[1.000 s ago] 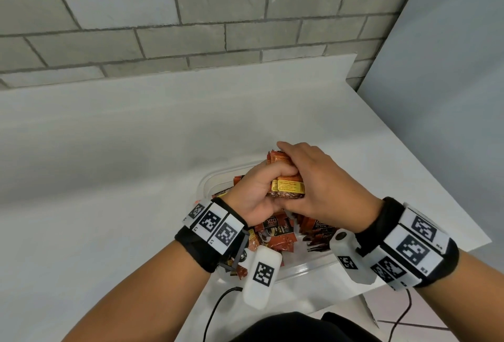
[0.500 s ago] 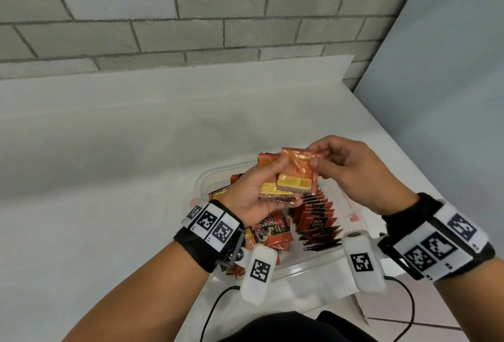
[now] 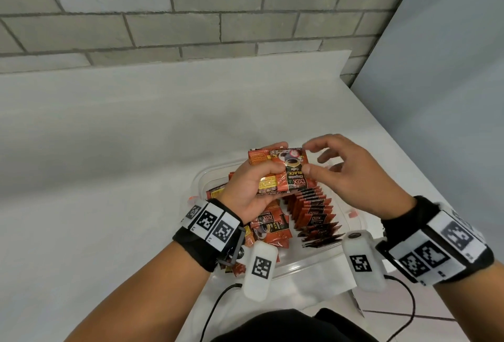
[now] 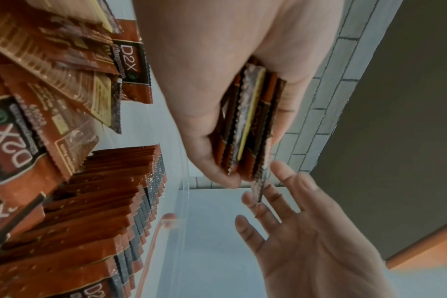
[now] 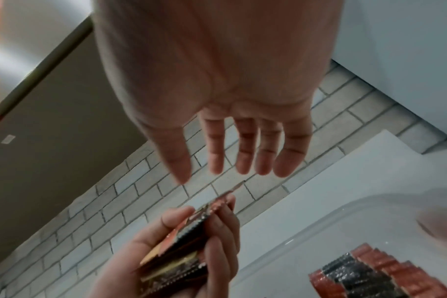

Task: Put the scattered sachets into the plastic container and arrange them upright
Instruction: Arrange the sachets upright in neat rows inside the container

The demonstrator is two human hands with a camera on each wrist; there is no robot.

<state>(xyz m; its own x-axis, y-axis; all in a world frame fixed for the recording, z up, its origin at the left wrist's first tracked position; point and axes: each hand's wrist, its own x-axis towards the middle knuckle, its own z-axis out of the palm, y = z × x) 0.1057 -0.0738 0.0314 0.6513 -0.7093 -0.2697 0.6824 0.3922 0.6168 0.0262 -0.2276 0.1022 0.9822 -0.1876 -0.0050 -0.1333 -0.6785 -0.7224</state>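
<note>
My left hand (image 3: pixel 268 167) grips a stack of red-orange coffee sachets (image 3: pixel 275 178) above the clear plastic container (image 3: pixel 305 265). The top sachet (image 3: pixel 296 170) lies face up, black label showing. My right hand (image 3: pixel 309 159) hovers at that sachet's right edge with relaxed, spread fingers and holds nothing; the right wrist view shows the right hand (image 5: pixel 199 175) with straight fingers above the stack (image 5: pixel 181 252). A row of upright sachets (image 3: pixel 313 210) fills the container's right part. Loose sachets (image 3: pixel 268 228) lie flat in its left part, partly hidden by my left wrist.
The container sits near the front edge of a white table (image 3: pixel 136 150). A brick wall (image 3: pixel 191 14) runs behind it and a grey wall (image 3: pixel 450 96) stands to the right, where the table ends. Small pink clips (image 3: pixel 353 214) mark the container's sides.
A second ago both hands clasped the stack. The right hand then lifted one sachet, turned it face up onto the stack, and has now loosened its fingers.
</note>
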